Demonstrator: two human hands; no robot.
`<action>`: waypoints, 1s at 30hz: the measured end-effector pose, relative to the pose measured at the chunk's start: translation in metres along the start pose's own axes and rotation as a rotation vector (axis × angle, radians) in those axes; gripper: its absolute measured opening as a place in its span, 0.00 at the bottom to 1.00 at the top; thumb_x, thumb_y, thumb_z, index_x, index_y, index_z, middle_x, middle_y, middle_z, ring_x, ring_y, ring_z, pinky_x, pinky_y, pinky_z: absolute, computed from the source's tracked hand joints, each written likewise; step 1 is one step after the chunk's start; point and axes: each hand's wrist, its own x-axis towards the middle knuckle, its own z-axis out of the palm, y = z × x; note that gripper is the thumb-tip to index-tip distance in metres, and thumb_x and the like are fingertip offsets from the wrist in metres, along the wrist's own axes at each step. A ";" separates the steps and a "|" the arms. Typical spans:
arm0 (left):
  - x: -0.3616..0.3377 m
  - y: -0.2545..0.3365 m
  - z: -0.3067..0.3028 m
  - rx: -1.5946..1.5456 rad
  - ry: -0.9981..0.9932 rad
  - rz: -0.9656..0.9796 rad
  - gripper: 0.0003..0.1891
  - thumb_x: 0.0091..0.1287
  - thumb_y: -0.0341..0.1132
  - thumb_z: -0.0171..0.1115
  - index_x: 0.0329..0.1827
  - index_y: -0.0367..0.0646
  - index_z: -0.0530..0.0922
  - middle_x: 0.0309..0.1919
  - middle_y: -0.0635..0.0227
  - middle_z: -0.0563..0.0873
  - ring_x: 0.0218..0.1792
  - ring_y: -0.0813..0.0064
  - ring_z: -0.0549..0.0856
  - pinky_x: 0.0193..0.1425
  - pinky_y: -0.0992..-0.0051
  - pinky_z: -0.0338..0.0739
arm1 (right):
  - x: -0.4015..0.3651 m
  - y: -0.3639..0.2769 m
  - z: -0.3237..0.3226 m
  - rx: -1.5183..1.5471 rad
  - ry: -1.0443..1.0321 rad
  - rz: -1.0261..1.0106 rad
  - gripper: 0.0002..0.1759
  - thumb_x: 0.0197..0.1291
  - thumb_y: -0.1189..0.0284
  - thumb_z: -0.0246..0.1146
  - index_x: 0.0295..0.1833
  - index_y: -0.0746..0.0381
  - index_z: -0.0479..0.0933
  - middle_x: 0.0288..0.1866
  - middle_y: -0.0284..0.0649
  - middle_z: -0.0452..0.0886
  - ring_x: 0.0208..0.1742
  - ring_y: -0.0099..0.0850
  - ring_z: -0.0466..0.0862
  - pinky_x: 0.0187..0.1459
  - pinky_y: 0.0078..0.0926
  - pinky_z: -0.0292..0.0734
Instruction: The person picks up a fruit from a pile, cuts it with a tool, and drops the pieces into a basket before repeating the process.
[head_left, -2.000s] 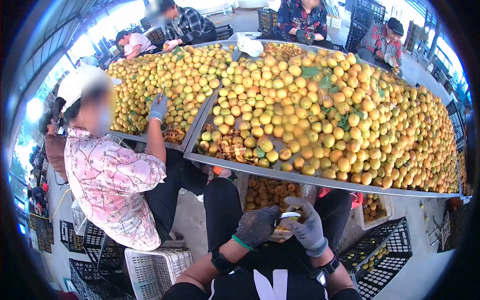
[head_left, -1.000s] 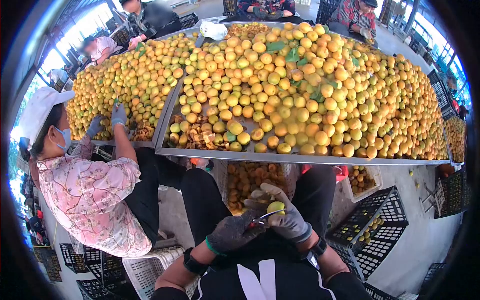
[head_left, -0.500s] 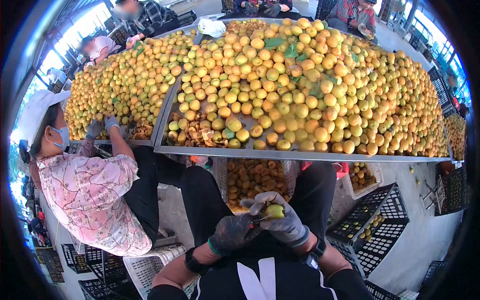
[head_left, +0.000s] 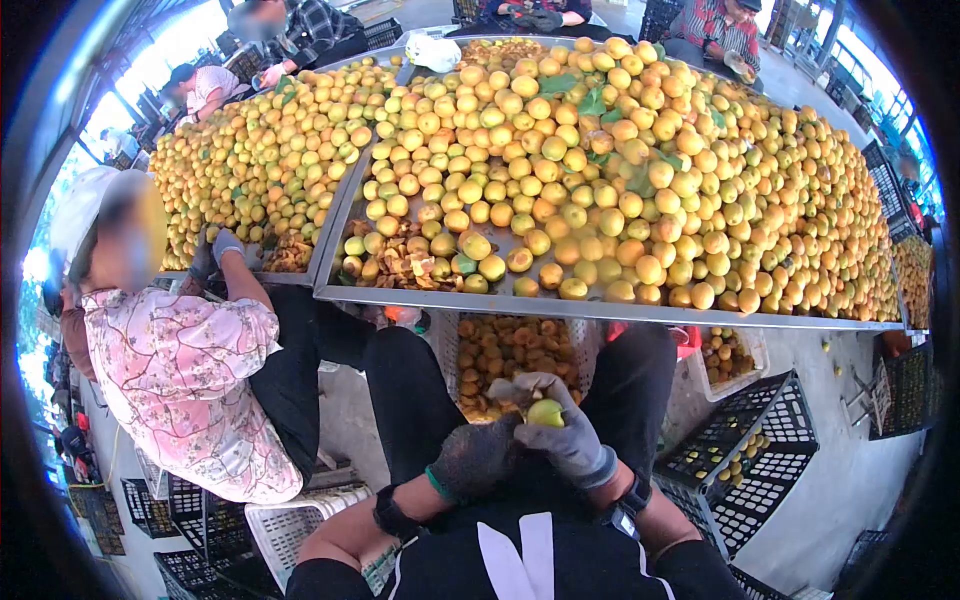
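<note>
My right hand, in a grey glove, is closed around a round yellow-green fruit above my lap. Right beside it, my left hand wears a darker glove with a green cuff edge. Its fingers are curled, close to the fruit; the small knife seen in it a moment ago is now hidden. Below and beyond my hands, between my knees, a white crate holds orange-brown fruit. A metal-edged table in front bears a big heap of yellow-orange fruit.
Fruit scraps lie near the table's front edge. A person in a pink floral shirt sits at my left, gloved hands at the table. Black crates stand on the floor at right, a white crate at left. Other people sit across the table.
My left hand has turned, and the blade and red part seen in it are now hidden. The fruit stays in my right hand. The person at my left has turned their head toward me.
</note>
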 end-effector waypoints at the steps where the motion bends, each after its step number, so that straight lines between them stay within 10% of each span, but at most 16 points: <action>1: 0.003 0.000 -0.002 0.015 -0.042 -0.055 0.20 0.64 0.40 0.60 0.56 0.41 0.75 0.24 0.58 0.83 0.24 0.58 0.85 0.25 0.59 0.78 | 0.001 0.000 0.002 0.024 0.113 0.027 0.26 0.57 0.78 0.66 0.61 0.62 0.67 0.56 0.40 0.78 0.56 0.29 0.78 0.63 0.28 0.69; 12: 0.013 0.004 0.008 -0.111 0.019 -0.087 0.29 0.66 0.40 0.59 0.68 0.37 0.65 0.28 0.54 0.84 0.26 0.54 0.85 0.28 0.58 0.79 | -0.006 -0.003 0.003 0.021 0.265 0.061 0.20 0.70 0.74 0.56 0.65 0.65 0.67 0.63 0.48 0.75 0.63 0.32 0.76 0.64 0.26 0.69; 19: 0.010 0.001 0.020 -0.460 -0.084 -0.101 0.30 0.63 0.40 0.60 0.67 0.37 0.65 0.44 0.43 0.83 0.45 0.45 0.83 0.48 0.55 0.79 | -0.012 -0.002 -0.014 -0.025 0.056 -0.017 0.33 0.64 0.64 0.62 0.70 0.68 0.62 0.66 0.51 0.72 0.69 0.39 0.71 0.72 0.37 0.59; 30: 0.012 0.008 0.005 -0.475 -0.197 -0.111 0.29 0.64 0.38 0.62 0.67 0.40 0.65 0.47 0.47 0.83 0.47 0.48 0.84 0.52 0.59 0.79 | -0.006 0.000 -0.011 0.338 -0.073 0.028 0.43 0.52 0.66 0.68 0.72 0.67 0.59 0.69 0.53 0.69 0.72 0.44 0.66 0.72 0.42 0.60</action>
